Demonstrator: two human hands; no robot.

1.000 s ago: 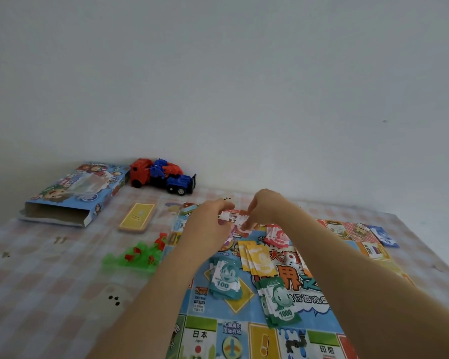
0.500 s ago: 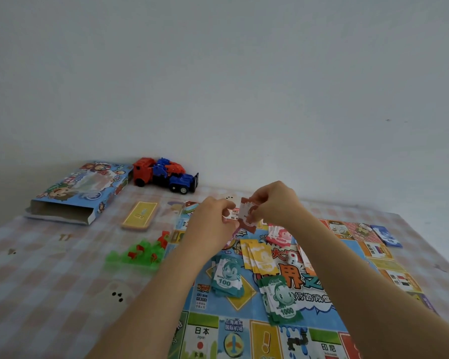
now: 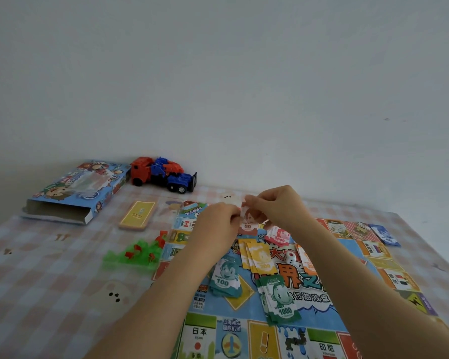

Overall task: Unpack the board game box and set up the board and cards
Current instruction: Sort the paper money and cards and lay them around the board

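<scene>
The small bundle of reddish 50 notes (image 3: 249,222) was held up in the air over the far part of the board (image 3: 244,330), with its printed face turned toward the camera. The left hand (image 3: 213,224) pinched the bundle's left edge, thumb and fingers closed together on the paper. The right hand (image 3: 278,208) gripped the upper right edge, its fingers curled and clamped on the same notes.

The board lay flat on the checked tablecloth (image 3: 36,281), and both forearms reached across it. Sorted piles of play money lay on its centre:
- The pink 5000 notes (image 3: 279,235) were just below the held bundle.
- The yellow notes (image 3: 257,257) were nearer the person.
- The orange notes (image 3: 307,263) were partly hidden by the right forearm.
- The teal 100 notes (image 3: 224,277) were beside the left forearm.
- The green 1000 notes (image 3: 280,301) were nearest the person.

A white die (image 3: 291,258) sat between the yellow and orange piles.

Just beside the board's left edge lay a heap of green and red plastic pieces (image 3: 138,252). Farther back was a yellow card deck (image 3: 138,215). The game box (image 3: 75,193) lay flat at the far left with its open end toward the person. A red and blue toy truck (image 3: 163,174) stood next to it by the wall.
</scene>
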